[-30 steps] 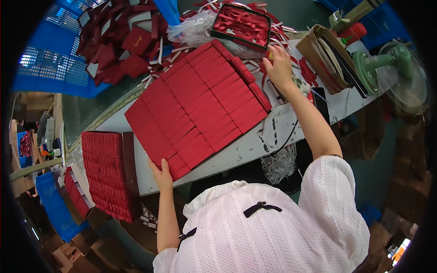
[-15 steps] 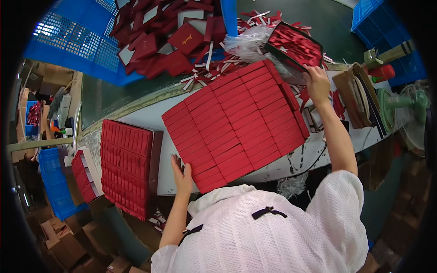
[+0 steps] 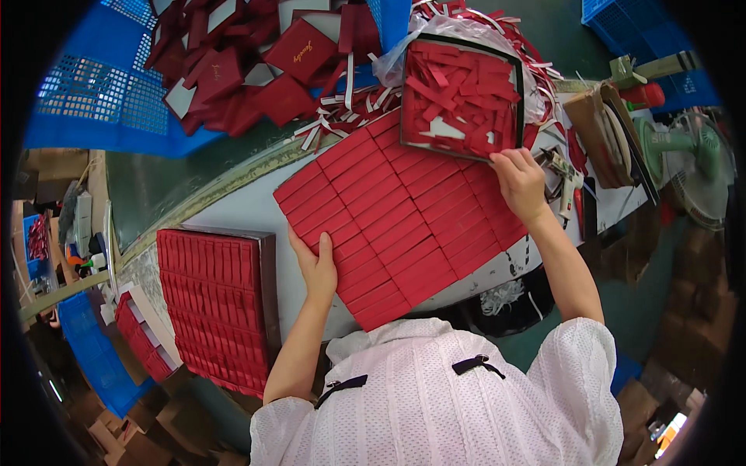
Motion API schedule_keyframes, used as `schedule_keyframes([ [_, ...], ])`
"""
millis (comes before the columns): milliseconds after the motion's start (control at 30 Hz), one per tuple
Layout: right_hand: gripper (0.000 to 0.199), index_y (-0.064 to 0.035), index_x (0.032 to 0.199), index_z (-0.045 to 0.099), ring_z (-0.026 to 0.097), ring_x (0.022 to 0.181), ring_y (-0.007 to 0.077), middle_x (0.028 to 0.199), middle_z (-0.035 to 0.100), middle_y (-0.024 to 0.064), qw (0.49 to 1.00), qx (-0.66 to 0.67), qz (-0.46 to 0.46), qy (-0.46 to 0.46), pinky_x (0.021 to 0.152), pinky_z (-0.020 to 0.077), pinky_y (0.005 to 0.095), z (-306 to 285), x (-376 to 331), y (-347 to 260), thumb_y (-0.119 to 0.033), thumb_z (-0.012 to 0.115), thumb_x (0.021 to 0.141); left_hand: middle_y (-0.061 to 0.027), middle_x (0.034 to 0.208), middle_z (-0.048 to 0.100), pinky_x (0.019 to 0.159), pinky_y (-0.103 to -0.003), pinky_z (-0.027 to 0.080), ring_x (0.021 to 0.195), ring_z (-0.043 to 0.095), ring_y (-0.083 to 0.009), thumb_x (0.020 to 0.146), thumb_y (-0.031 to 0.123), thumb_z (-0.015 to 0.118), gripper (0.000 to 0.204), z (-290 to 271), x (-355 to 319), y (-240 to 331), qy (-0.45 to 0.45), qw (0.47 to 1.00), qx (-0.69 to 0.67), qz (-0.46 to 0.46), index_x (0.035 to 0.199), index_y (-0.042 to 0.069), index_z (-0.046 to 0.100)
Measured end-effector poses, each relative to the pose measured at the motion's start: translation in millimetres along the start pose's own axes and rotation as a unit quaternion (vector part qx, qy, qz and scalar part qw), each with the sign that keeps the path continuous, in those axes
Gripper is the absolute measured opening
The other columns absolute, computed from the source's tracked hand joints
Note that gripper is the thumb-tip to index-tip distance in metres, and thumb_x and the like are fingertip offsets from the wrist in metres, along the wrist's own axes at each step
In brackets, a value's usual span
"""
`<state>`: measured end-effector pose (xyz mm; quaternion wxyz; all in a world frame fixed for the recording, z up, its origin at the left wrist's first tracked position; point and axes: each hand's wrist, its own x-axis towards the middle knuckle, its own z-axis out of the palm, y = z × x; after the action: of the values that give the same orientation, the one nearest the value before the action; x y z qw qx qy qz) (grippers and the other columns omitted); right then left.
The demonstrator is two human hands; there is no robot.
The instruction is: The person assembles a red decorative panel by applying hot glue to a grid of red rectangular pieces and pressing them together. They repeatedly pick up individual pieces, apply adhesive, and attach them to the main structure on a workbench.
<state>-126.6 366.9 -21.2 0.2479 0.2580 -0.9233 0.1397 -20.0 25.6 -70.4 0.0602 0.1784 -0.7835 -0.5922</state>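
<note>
A big block of narrow red boxes (image 3: 388,210), packed side by side in rows, covers the middle of the white table. Against its left edge rests my left hand (image 3: 315,264), thumb apart from the fingers. My right hand (image 3: 519,180) pinches the near right corner of a black-rimmed tray (image 3: 522,97). Small red strips (image 3: 458,85) lie loose in this tray, with a pale bottom showing between them. The tray is over the block's far right part and hides some of the boxes there.
Another tray of red pieces (image 3: 210,303) stands at the left. Beyond the table, dark red jewelry boxes (image 3: 303,50) pile up by a blue crate (image 3: 85,93), near red and white ribbon strips (image 3: 357,105). A glue gun (image 3: 569,186) and a green fan (image 3: 684,147) are at the right.
My right hand has drawn the strip tray nearer and leftward over the block, turning its open top toward me. My left hand has moved up along the block's left edge.
</note>
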Motion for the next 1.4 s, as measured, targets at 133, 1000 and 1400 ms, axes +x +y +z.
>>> schedule_keyframes([
  [133,0.014,-0.0068,0.084,0.061,0.055,0.070,0.0230,0.079,0.058,0.0038,1.000,-0.017,0.015,-0.018,0.060,0.0463,0.0320,4.3,6.6,-2.4,-0.006,0.065,0.070,-0.0197,0.138,0.030,0.105,-0.035,0.024,0.125,0.034,-0.0276,0.089,0.016,0.053,0.066,-3.2,-0.2,-4.3,-0.005,0.999,0.018,0.027,0.140,-0.003,0.015],
  [1000,0.020,-0.0100,0.092,0.065,0.057,0.072,0.0216,0.078,0.059,0.0026,0.996,-0.037,0.081,0.001,0.060,0.0487,0.0322,12.5,-0.3,-33.5,-0.005,0.062,0.073,-0.0210,0.141,0.026,0.107,-0.035,0.020,0.129,0.029,-0.0276,0.090,0.017,0.052,0.067,-4.9,1.2,-5.5,-0.038,0.998,0.001,0.045,0.140,-0.005,0.013],
  [1400,0.029,-0.0065,0.089,0.063,0.055,0.071,0.0220,0.082,0.058,0.0042,1.000,0.012,0.011,0.011,0.063,0.0471,0.0311,-1.0,-36.5,-70.4,0.000,0.058,0.062,-0.0192,0.137,0.033,0.105,-0.034,0.025,0.125,0.034,-0.0244,0.088,0.016,0.056,0.066,4.3,39.1,-3.6,-0.061,0.995,-0.046,0.058,0.139,-0.003,0.018],
])
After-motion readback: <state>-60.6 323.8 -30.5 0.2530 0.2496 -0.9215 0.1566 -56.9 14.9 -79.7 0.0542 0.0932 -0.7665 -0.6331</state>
